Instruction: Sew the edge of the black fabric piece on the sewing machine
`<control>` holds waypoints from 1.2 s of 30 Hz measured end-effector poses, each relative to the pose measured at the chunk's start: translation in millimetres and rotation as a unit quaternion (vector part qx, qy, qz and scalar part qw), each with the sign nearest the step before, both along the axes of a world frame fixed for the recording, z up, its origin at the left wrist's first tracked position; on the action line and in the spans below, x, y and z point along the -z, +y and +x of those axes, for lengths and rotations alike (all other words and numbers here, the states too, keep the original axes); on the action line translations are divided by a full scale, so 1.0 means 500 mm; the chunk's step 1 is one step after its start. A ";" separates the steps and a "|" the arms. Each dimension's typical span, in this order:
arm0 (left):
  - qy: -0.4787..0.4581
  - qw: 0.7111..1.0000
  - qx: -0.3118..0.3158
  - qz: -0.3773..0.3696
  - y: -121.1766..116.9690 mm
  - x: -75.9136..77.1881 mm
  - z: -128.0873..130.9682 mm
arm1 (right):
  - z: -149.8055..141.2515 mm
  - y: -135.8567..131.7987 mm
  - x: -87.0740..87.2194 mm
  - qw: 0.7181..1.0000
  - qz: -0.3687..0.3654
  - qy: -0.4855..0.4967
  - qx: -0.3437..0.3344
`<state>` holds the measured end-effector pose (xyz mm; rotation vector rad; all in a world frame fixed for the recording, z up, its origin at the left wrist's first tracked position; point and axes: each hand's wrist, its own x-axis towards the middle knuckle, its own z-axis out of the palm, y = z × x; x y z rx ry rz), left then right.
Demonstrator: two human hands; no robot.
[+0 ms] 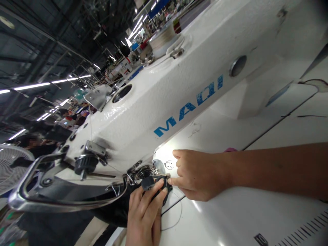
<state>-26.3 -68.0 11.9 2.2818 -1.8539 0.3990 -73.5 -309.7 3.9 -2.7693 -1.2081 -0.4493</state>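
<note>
Small black fabric piece [164, 191] flat on the white bed, under the needle area

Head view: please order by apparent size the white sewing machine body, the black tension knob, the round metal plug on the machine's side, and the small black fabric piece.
1. White sewing machine body, by far the largest.
2. Black tension knob.
3. Small black fabric piece, partly hidden by fingers, so unsure against the knob.
4. Round metal plug, farther from the camera.

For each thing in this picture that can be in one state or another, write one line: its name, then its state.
Left hand: fingers pressing the black fabric by the needle area.
Right hand: fingertips pinched at the fabric's edge beside the presser foot.
Sewing machine: its lamp lit, bright on the bed.
Black thread: loose, looping over the white table.
Fan: spinning or still, cannot tell.
</note>
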 end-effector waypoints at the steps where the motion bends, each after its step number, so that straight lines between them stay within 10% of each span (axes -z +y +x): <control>1: 0.002 1.000 -0.003 -0.001 0.000 0.000 0.001 | 0.000 0.000 -0.001 1.000 -0.001 0.003 0.000; 21: 0.017 0.999 -0.031 -0.022 -0.002 0.011 -0.012 | 0.013 -0.013 -0.005 0.995 0.022 -0.098 -0.025; 36: 0.008 1.000 -0.008 -0.024 -0.006 0.004 -0.013 | -0.018 0.012 -0.046 0.994 -0.002 0.109 -0.015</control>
